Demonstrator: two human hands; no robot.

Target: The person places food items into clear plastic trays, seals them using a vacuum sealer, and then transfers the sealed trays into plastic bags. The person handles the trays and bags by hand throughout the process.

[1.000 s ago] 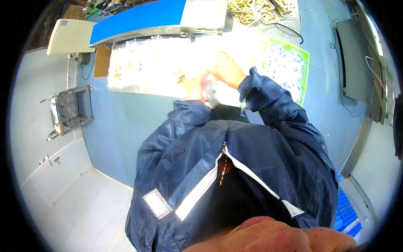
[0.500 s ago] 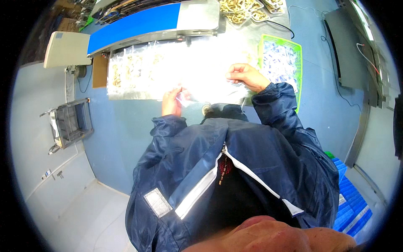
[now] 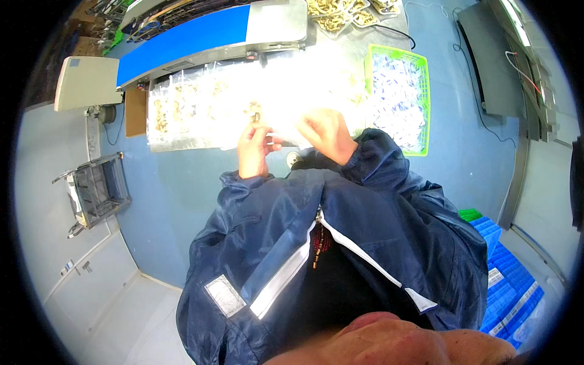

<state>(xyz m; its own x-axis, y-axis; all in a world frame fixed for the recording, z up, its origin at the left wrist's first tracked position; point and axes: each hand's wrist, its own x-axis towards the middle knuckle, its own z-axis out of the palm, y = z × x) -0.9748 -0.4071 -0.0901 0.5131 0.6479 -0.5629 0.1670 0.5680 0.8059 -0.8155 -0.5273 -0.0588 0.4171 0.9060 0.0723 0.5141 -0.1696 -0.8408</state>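
Note:
My left hand [image 3: 254, 151] is at the near edge of the brightly lit table, its fingers curled and pinching what looks like the edge of a clear plastic bag. To its right, my right hand [image 3: 331, 135] reaches in with fingers bent together; their tips are lost in the glare, so what they hold cannot be made out. Left of the hands, clear plastic bags [image 3: 182, 109] lie in a row, with yellowish-brown pieces inside. A small clump of similar pieces [image 3: 252, 109] shows just beyond my left hand. Glare hides the middle of the table.
A green basket [image 3: 427, 100] of small white-and-blue packets stands right of the hands. Behind the table runs a machine with a blue belt [image 3: 182, 45]. Clear trays of yellowish-brown pieces [image 3: 333, 23] sit at the back. Blue stacked boxes [image 3: 511, 292] are at the lower right.
My right hand has moved left, closer to my left hand, and its fingers have turned inward. My left hand has curled more. The whole view has shifted slightly.

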